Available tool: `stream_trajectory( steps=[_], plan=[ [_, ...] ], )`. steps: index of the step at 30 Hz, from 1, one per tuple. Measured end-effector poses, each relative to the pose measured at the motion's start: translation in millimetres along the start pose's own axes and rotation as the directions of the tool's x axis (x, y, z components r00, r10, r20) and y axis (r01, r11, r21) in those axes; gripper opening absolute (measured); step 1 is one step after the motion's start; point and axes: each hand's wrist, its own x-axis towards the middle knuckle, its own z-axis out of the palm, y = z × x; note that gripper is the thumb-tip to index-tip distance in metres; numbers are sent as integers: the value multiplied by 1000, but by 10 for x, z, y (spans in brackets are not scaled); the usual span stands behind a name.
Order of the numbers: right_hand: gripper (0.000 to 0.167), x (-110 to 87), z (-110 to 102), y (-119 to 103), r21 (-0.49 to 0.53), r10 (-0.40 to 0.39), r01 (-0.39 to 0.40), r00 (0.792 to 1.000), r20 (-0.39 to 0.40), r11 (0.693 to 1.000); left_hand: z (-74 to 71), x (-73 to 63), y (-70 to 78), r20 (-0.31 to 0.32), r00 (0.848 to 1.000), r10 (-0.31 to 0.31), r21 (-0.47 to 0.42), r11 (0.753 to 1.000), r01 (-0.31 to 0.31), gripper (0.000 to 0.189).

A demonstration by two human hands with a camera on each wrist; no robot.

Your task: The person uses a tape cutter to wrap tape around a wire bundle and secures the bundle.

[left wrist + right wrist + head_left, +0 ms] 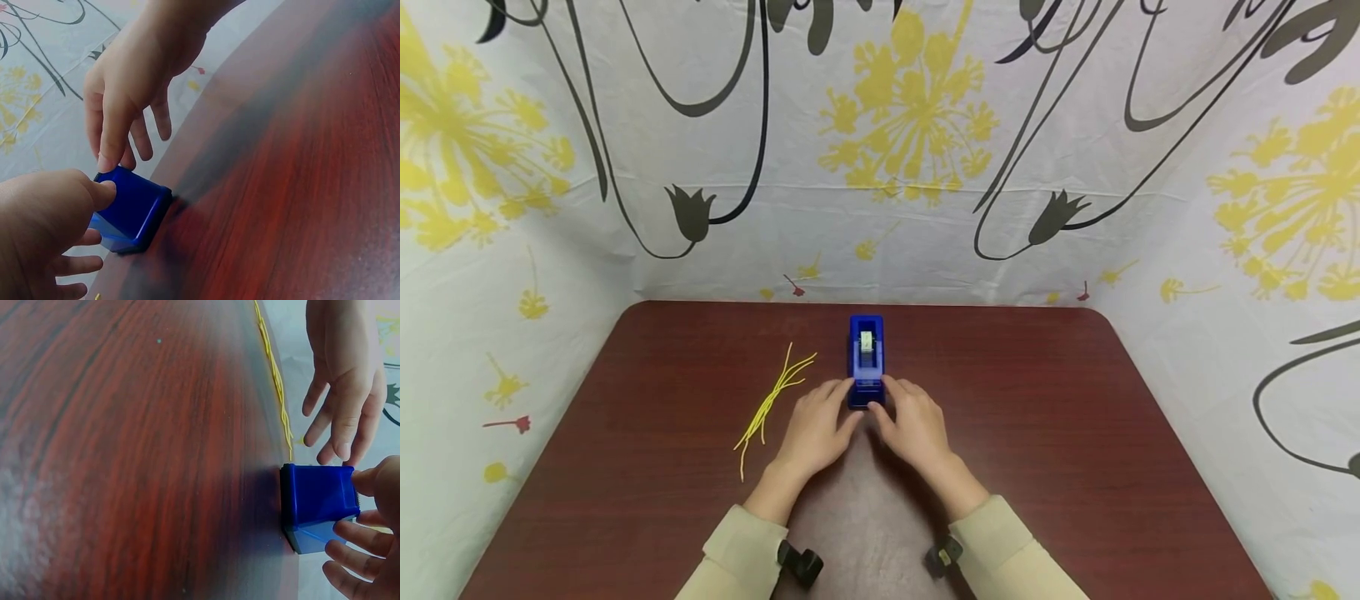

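Observation:
A blue tape dispenser [867, 392] with a small pale roll in it stands upright on the table. My left hand [817, 427] is at its left side, with straight, spread fingers. In the left wrist view the left thumb [105, 192] overlaps the dispenser's near end; whether it touches is hard to tell. My right hand [919, 425] lies along the other side, its thumb at the near end. The right fingers [356, 559] are loosely extended beside the dispenser's wall. The dispenser's far side is hidden in both wrist views.
Several thin yellow strands [767, 408] lie in a loose bundle left of the left hand. The dark red wooden table [1060, 433] has rounded far corners. A patterned white cloth [917, 250] hangs behind it and at both sides.

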Motion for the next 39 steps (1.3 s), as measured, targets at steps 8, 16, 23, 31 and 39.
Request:
stream_trajectory(
  steps=[8, 16, 23, 31, 39],
  plan=[
    [43, 9, 0, 4, -11, -6, 6, 1000, -4, 1000, 11, 48, 13, 10, 1000, 9, -16, 1000, -9, 55],
    [42, 36, 0, -11, -14, -20, 20, 1000, -12, 1000, 26, 95, -8, 9, 1000, 15, -21, 1000, -15, 53],
    [46, 41, 23, 3, -12, 3, -3, 1000, 10, 1000, 37, 122, -19, 7, 1000, 10, -43, 999, -10, 50],
    [41, 97, 73, -20, 40, 24, -23, 1000, -9, 999, 47, 148, -11, -25, 1000, -10, -45, 999, 9, 44],
    [34, 177, 139, -39, 157, 115, -118, 993, 25, 980, 63, 172, -23, -36, 999, -34, -57, 998, 32, 40]
  ],
)
